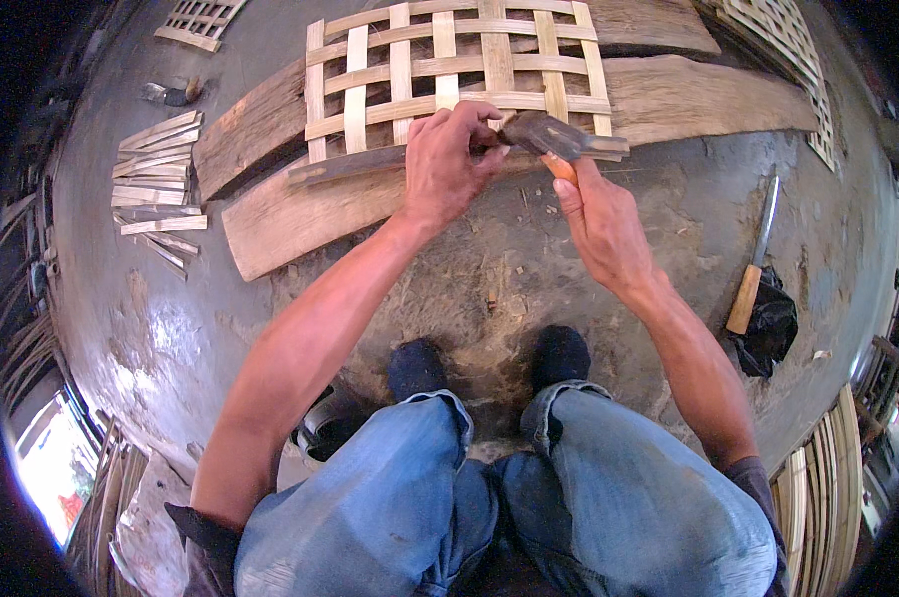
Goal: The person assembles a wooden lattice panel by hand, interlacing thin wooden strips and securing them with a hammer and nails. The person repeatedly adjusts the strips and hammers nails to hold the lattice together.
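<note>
Grey, worn concrete floor [220,328] fills the view, with the person's blue-jeaned knees [489,497] at the bottom. At the centre I see the woven bamboo lattice [449,75] lying across rough wooden planks [688,99]. At its near edge a dark strip [370,164] runs along the last row. My left hand [449,159] is curled closed there, fingertips pinching at the strip right beside the hammer head [539,129]; whether it grips a nail I cannot tell. My right hand [599,224] is wrapped shut round the hammer's orange handle [561,167], head down on the lattice edge.

Judging by the weave, the grid looks largely complete, with several rows and columns crossed, and the edge binding seems to be what is left.

Further out, cut bamboo slats [156,174] lie stacked to the left, a wooden-handled knife [753,264] rests on a black bag [768,328] to the right, and another lattice [793,60] sits top right.
</note>
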`<state>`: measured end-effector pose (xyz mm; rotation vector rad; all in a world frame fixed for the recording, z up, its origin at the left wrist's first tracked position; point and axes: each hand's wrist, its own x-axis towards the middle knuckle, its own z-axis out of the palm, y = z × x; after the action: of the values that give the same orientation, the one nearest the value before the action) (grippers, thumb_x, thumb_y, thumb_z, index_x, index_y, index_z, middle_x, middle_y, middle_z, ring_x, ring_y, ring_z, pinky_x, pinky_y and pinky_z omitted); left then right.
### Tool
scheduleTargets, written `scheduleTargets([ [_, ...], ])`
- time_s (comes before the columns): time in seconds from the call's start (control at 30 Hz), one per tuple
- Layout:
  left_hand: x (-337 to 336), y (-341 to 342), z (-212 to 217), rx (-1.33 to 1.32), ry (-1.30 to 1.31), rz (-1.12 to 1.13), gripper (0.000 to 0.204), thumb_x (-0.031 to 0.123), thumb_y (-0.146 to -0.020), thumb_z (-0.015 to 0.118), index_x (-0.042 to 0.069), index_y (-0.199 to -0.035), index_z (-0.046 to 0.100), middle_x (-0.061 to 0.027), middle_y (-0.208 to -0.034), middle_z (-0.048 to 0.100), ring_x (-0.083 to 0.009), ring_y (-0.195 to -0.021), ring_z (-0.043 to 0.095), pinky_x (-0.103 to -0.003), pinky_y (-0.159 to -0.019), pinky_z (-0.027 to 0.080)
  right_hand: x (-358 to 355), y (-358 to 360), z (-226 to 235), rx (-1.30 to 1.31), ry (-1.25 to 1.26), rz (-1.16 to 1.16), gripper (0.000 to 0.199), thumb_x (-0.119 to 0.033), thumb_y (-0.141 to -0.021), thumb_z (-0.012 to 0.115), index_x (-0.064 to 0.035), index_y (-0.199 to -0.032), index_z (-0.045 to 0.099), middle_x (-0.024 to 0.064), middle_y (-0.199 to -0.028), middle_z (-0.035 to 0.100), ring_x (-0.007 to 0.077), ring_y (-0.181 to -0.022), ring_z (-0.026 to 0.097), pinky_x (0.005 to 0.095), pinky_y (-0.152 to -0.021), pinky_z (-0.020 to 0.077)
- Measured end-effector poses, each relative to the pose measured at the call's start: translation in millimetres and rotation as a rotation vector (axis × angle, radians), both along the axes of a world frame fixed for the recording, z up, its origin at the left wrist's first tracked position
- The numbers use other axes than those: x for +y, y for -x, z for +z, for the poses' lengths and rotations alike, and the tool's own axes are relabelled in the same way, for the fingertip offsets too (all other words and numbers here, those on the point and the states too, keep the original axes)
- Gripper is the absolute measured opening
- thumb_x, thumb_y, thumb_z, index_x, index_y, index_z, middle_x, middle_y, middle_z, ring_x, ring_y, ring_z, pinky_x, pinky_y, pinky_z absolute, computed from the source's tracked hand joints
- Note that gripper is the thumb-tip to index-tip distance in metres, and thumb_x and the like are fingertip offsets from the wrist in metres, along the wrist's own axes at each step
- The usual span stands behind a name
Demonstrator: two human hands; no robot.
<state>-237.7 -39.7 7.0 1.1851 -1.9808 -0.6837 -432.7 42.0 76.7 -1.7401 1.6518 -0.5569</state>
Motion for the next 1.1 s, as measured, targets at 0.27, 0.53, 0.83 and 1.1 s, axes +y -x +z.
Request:
scheduleTargets([
  [0.27,-1.5,-2.9,-4.2,-0.027,0.094,-0.017,0.039,0.008,-0.073,0.082,0.01,-0.107,0.064,-0.0027,-0.076,0.072,-0.0202,-0.068,0.066,-0.036,-0.068,0.05,2.3,3.1,-1.1,0.064,-0.018,-0.003,0.027,-0.029,-0.106,0.046,-0.0027,-0.11,0.05,0.0265,-0.087,0.065,0.0493,-0.086,0.063,0.0562,-0.069,0.0474],
  [0.53,-1.6,-4.6,-2.3,-0.006,0.022,-0.014,0.038,0.008,-0.075,0.082,0.008,-0.109,0.063,-0.0053,-0.08,0.074,-0.0197,-0.071,0.069,-0.033,-0.068,0.054,0.8,-6.2,-3.7,-0.093,0.092,-0.108,0.028,-0.029,-0.106,0.047,-0.0015,-0.104,0.053,0.025,-0.08,0.063,0.0477,-0.078,0.064,0.0514,-0.064,0.0478],
  [0.83,0.0,-8.2,9.6,0.032,-0.193,-0.063,0.049,0.008,-0.081,0.08,0.007,-0.124,0.057,-0.0056,-0.092,0.076,-0.017,-0.081,0.072,-0.032,-0.075,0.056,-0.4,-4.4,-20.0,-0.113,0.172,-0.206,0.038,-0.035,-0.108,0.043,0.0,-0.104,0.055,0.0136,-0.065,0.051,0.0272,-0.055,0.052,0.0406,-0.055,0.0403],
  [1.1,-10.8,-30.5,17.9,0.01,-0.095,-0.133,0.039,0.011,-0.08,0.08,0.009,-0.116,0.064,-0.0064,-0.104,0.073,-0.0211,-0.092,0.068,-0.034,-0.081,0.054,9.1,-2.0,-19.7,-0.145,0.143,-0.217,0.037,-0.035,-0.108,0.043,-0.001,-0.106,0.056,0.0112,-0.065,0.049,0.0223,-0.056,0.05,0.0384,-0.055,0.0401],
])
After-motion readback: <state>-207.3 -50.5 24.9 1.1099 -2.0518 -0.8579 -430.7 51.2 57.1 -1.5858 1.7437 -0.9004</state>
